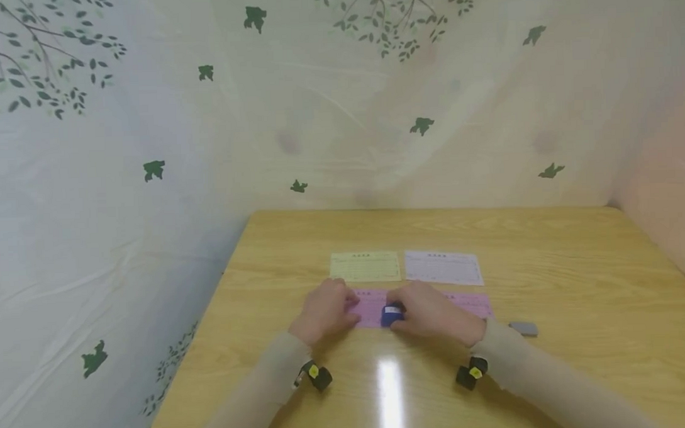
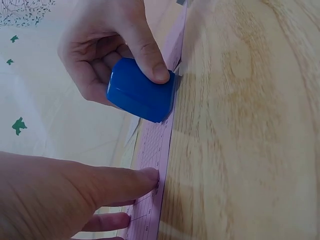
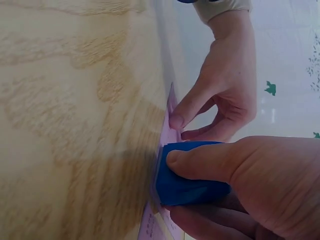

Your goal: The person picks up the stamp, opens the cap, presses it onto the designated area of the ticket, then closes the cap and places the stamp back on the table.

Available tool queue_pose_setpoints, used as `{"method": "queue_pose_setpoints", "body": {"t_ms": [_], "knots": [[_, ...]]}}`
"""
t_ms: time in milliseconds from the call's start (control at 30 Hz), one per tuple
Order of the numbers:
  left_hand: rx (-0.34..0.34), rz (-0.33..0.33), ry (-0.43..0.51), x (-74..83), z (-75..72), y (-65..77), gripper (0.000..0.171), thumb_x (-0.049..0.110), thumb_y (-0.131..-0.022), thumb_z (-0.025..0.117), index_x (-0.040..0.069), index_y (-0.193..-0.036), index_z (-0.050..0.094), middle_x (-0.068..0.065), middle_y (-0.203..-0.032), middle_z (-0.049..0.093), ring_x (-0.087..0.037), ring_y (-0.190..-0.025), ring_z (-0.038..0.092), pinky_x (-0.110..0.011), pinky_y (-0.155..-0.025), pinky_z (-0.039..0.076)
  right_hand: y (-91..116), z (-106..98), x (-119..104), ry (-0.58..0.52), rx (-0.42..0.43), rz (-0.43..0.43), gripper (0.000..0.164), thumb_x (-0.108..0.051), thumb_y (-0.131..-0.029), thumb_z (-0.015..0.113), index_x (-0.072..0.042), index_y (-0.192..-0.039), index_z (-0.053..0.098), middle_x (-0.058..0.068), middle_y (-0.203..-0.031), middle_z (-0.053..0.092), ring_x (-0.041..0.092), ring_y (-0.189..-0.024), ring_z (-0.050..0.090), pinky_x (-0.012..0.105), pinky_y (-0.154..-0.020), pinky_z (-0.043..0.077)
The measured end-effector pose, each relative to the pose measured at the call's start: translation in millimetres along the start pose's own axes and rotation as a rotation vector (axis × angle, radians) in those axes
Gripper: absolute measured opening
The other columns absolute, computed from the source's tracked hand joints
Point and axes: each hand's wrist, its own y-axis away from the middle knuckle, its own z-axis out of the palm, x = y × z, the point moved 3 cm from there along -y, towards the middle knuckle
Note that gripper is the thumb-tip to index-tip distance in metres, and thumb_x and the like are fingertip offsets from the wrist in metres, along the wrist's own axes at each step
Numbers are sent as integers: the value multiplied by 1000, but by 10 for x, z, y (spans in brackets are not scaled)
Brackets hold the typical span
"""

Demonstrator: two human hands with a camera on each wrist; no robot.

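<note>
Near the tabletop's point(image 1: 577, 281) front edge, centre, right hand point(image 1: 431, 315) clamps a blue stamp point(image 1: 392, 314) pressed onto the pink slip point(image 1: 476, 302); left hand point(image 1: 326, 312) fingers flat, pinning the slip's left end. Best keep the stamp square, press straight down, left fingers clear. Yellow slip point(image 1: 365, 266) and white slip point(image 1: 442, 267) lie behind; grey cap point(image 1: 524, 328) right.

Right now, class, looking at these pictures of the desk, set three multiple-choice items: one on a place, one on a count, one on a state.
1. Where does the blue block sit?
A on the pink slip
B on the yellow slip
C off the table

2. How many paper slips lie on the table?
A one
B three
C five

3. What is the right hand doing?
A resting flat
B hanging idle
C gripping the block

Key: 1 A, the wrist views show pink paper under it. 2 B, yellow, white and pink. 3 C, thumb and fingers wrap it.
</note>
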Motion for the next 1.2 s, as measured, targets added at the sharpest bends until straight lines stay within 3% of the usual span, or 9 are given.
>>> {"method": "queue_pose_setpoints", "body": {"t_ms": [133, 333, 533, 667, 800, 933, 1200], "knots": [[-1, -3, 9, 36, -28, 9, 34, 32, -90, 85, 14, -118, 81, -2, -102, 68, -17, -94, 61, -36, -88, 60, 22, -99, 19, -84, 22, -24, 20, -17, -87, 85, -20, -105, 76, -11, -92, 75, 3, -80, 67, 22, -72, 60], [-12, -4, 27, 87, -50, 20, 35, 29, -89, 85, 11, -120, 80, -4, -105, 69, -19, -98, 64, -39, -94, 61, 82, -441, 10, -138, 171, -82, 20, -13, -91, 82, -16, -110, 75, -1, -106, 79, 19, -101, 78, 31, -88, 67], [-22, 3, 64, 51, -47, 37, 35, 27, -89, 84, 10, -119, 80, -2, -103, 68, -16, -92, 61, -38, -91, 60, 182, -663, 1, -130, 258, -103, 31, -6, -90, 82, -7, -119, 72, 6, -110, 79, 26, -102, 78, 37, -87, 68], [-3, -14, 112, 52, -69, 32, 30, 22, -89, 83, 11, -117, 80, -1, -102, 68, -15, -90, 60, -37, -88, 58, 255, -733, 23, -121, 305, -115, 33, -4, -90, 82, -5, -122, 72, 8, -111, 79, 28, -102, 78, 35, -84, 68], [29, 15, 83, 181, -106, -16, 29, 27, -90, 84, 14, -116, 81, -2, -104, 71, -18, -96, 63, -39, -89, 59, 318, -787, 75, -108, 325, -106, 27, -4, -90, 83, -8, -115, 73, 7, -109, 80, 28, -101, 79, 32, -82, 68], [26, 85, 45, 385, -91, -96, 31, 34, -93, 83, 16, -117, 82, -2, -108, 73, -19, -103, 65, -38, -91, 61, 374, -835, 116, -94, 334, -83, 26, -5, -89, 84, -9, -113, 74, 7, -108, 80, 28, -101, 79, 34, -81, 68], [16, 176, 45, 704, -28, -255, 29, 32, -96, 79, 15, -120, 81, -4, -117, 76, -22, -111, 69, -36, -98, 62, 452, -889, 117, -92, 318, -83, 22, -5, -89, 83, -10, -109, 75, 3, -103, 80, 23, -97, 79, 29, -80, 68]]}}
